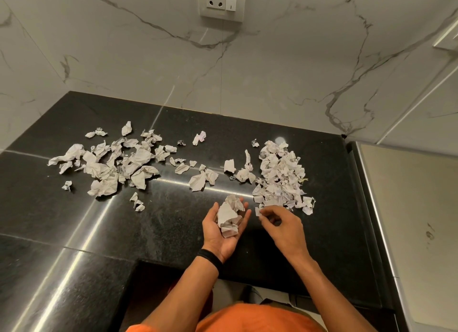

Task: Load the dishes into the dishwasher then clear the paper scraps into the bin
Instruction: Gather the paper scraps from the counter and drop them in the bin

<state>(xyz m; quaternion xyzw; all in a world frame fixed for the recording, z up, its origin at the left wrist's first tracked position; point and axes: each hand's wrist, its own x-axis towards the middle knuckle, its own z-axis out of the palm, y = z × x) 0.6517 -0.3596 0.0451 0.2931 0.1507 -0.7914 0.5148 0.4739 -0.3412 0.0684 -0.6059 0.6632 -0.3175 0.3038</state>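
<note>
White crumpled paper scraps lie over the black countertop [153, 222]. One loose pile [111, 165] spreads at the left, a denser pile [281, 175] at the right, and a few scraps [202, 178] between them. My left hand [220, 237] is palm up near the front edge, its fingers cupped around a bunch of scraps [229, 216]. Just to its right, my right hand [280, 222] pinches a small scrap [257, 211] at the near edge of the right pile. No dishes, dishwasher or bin are in view.
A white marble wall [148, 59] with a socket and switch plate [221, 2] backs the counter. A pale appliance or cabinet top [411, 220] adjoins the counter's right edge. The counter's front edge has a cut-in step [138, 262] at the near left.
</note>
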